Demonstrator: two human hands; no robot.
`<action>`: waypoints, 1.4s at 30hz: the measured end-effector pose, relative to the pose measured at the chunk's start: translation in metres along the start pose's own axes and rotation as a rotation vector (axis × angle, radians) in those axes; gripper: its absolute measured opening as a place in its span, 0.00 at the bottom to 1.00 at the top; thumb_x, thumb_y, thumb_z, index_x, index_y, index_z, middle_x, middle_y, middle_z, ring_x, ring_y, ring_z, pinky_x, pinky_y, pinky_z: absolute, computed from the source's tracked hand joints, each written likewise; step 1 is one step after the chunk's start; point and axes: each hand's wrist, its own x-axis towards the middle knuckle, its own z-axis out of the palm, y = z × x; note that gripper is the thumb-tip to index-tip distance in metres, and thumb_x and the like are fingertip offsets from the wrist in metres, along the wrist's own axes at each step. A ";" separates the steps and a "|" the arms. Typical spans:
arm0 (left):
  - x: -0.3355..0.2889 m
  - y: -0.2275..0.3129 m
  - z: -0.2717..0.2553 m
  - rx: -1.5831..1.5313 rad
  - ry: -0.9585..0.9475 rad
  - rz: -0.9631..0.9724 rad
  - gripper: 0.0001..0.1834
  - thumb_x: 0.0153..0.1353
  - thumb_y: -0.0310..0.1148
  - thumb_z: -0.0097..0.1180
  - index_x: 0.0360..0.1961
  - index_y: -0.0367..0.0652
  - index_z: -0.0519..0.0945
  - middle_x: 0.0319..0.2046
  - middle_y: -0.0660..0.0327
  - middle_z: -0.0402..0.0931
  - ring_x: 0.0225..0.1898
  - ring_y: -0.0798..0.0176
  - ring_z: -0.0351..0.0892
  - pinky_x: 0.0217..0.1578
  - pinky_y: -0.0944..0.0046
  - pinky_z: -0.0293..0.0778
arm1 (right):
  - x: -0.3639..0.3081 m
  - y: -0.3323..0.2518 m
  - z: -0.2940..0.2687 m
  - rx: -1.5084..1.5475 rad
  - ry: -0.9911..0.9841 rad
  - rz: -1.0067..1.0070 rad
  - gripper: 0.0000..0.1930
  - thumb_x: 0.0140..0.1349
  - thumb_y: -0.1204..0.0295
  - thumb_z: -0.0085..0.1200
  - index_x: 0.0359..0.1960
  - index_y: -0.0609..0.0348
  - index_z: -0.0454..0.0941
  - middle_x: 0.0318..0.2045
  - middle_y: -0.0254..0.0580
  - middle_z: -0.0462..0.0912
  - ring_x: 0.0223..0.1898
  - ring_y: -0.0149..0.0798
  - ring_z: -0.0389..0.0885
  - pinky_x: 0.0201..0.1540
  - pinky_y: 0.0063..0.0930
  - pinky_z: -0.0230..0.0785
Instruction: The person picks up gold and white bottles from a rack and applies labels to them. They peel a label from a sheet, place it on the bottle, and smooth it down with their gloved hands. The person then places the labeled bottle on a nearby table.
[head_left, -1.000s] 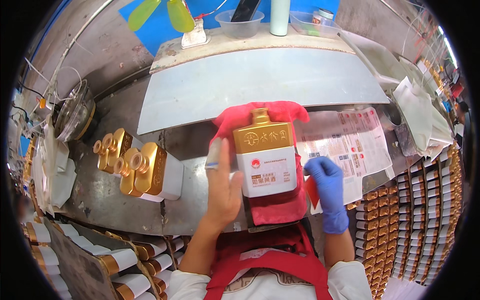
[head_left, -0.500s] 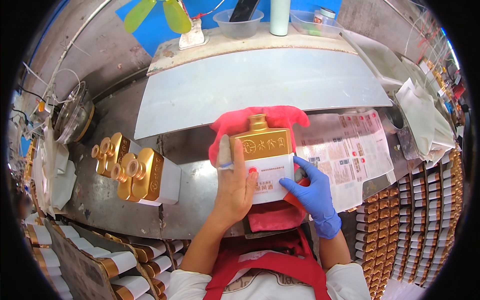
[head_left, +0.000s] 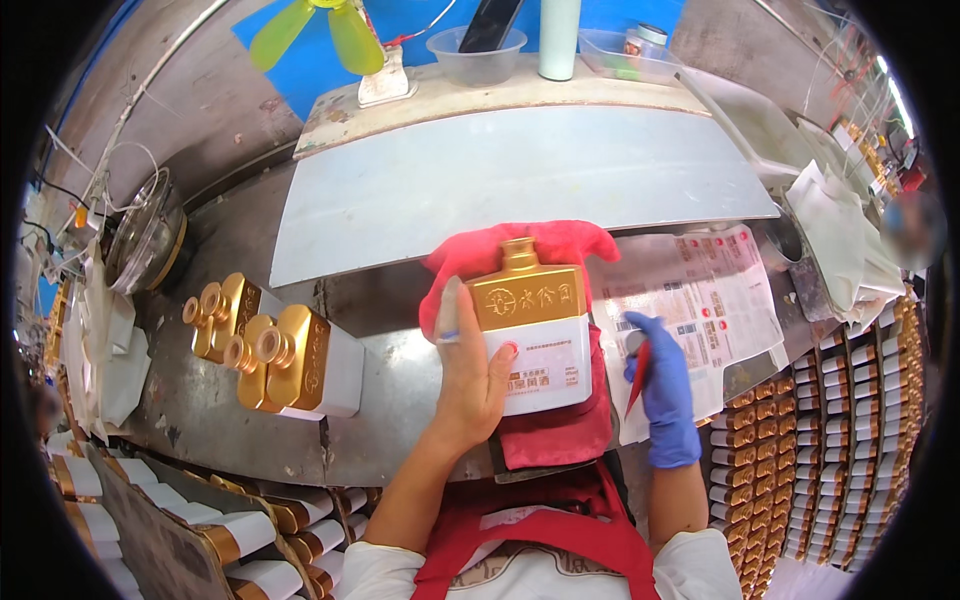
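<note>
My left hand (head_left: 468,375) grips the left side of a flat bottle (head_left: 538,360), gold above and white below, its thumb on the printed white front. A finger cover and a blue band show on that hand. The bottle lies tilted on a red cloth (head_left: 555,440), neck pointing away from me. Right of the bottle and apart from it, my right hand (head_left: 668,400), in a blue glove, is closed around a thin red scraper-like piece (head_left: 638,378). Beneath that hand lies a sheet of printed labels (head_left: 735,300).
Several gold-and-white bottles (head_left: 300,360) stand at left on the metal table (head_left: 390,420). Behind is a pale board (head_left: 520,165). Green fan blades (head_left: 355,38), a plastic bowl (head_left: 478,65) and a pale green flask (head_left: 558,40) line the back. Racked bottles (head_left: 840,430) fill both lower sides.
My right hand has left the bottle's right edge and moved right, over the label sheet, with the red piece now visible in it. My left hand stays on the bottle.
</note>
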 end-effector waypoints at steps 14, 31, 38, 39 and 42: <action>0.000 -0.006 0.004 -0.071 0.085 0.039 0.36 0.66 0.31 0.41 0.67 0.26 0.40 0.68 0.36 0.35 0.69 0.38 0.34 0.67 0.50 0.33 | -0.046 0.013 0.069 -0.893 0.163 -0.701 0.17 0.62 0.76 0.50 0.53 0.65 0.66 0.49 0.53 0.72 0.51 0.48 0.72 0.55 0.36 0.63; -0.015 -0.005 -0.025 -0.425 0.165 -0.022 0.45 0.66 0.59 0.29 0.69 0.31 0.40 0.68 0.42 0.40 0.70 0.48 0.40 0.66 0.50 0.43 | -0.052 -0.018 0.056 -1.259 -0.876 -0.981 0.18 0.47 0.68 0.62 0.42 0.34 0.81 0.28 0.28 0.77 0.34 0.38 0.76 0.37 0.34 0.71; -0.039 -0.008 -0.018 -0.037 0.089 0.228 0.38 0.65 0.57 0.41 0.63 0.34 0.62 0.63 0.37 0.51 0.61 0.37 0.54 0.61 0.44 0.50 | -0.005 -0.054 0.061 -1.191 -0.467 -1.313 0.17 0.40 0.76 0.62 0.33 0.39 0.80 0.34 0.26 0.82 0.32 0.41 0.77 0.38 0.35 0.69; -0.046 -0.012 -0.015 -0.005 0.069 0.277 0.36 0.63 0.58 0.44 0.60 0.37 0.65 0.63 0.37 0.51 0.61 0.38 0.55 0.61 0.43 0.51 | -0.012 -0.046 0.046 -1.173 -0.544 -1.304 0.17 0.38 0.76 0.62 0.32 0.41 0.80 0.35 0.26 0.82 0.31 0.39 0.77 0.37 0.33 0.69; -0.062 -0.016 -0.012 0.019 0.068 0.348 0.25 0.59 0.55 0.54 0.50 0.49 0.77 0.61 0.42 0.58 0.59 0.43 0.57 0.58 0.38 0.54 | -0.038 -0.027 0.011 -1.109 -0.758 -1.099 0.16 0.38 0.78 0.62 0.32 0.44 0.81 0.34 0.27 0.82 0.31 0.37 0.78 0.31 0.32 0.70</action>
